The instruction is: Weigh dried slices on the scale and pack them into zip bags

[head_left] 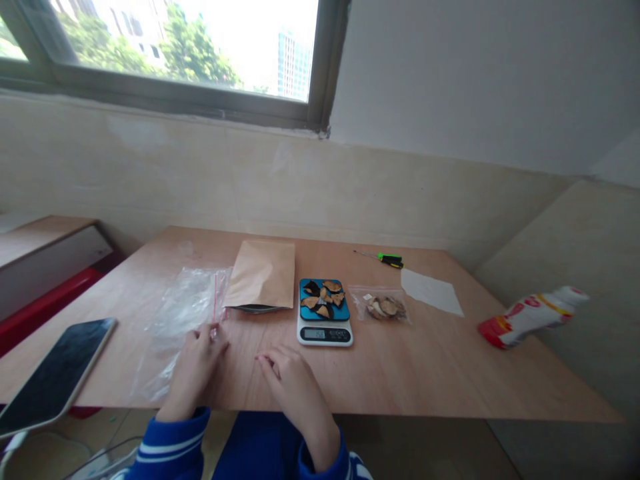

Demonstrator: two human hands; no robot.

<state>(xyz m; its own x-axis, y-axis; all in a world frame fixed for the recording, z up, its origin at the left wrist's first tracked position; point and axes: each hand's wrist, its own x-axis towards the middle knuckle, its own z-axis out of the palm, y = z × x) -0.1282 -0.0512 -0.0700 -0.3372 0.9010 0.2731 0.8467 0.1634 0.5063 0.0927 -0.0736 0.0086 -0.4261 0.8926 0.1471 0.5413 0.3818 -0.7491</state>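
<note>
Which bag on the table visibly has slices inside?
The small clear bag just right of the scale: slices show through it. The brown paper bag is opaque; the clear plastic at the left hand shows none.

Table [400,373] looked smooth wood. Bags [185,293] at left were glossy plastic, wrinkled; pouch [263,275] was matt brown paper. Scale [326,335] looked smooth plastic, slices [339,299] on it rough. Near-left phone [57,373] had a glossy screen.

Daylight via window [175,53], sky [260,27] blown out; R wall [470,80] dim; focus soft, bottle [531,316] stretched nr edge.
</note>
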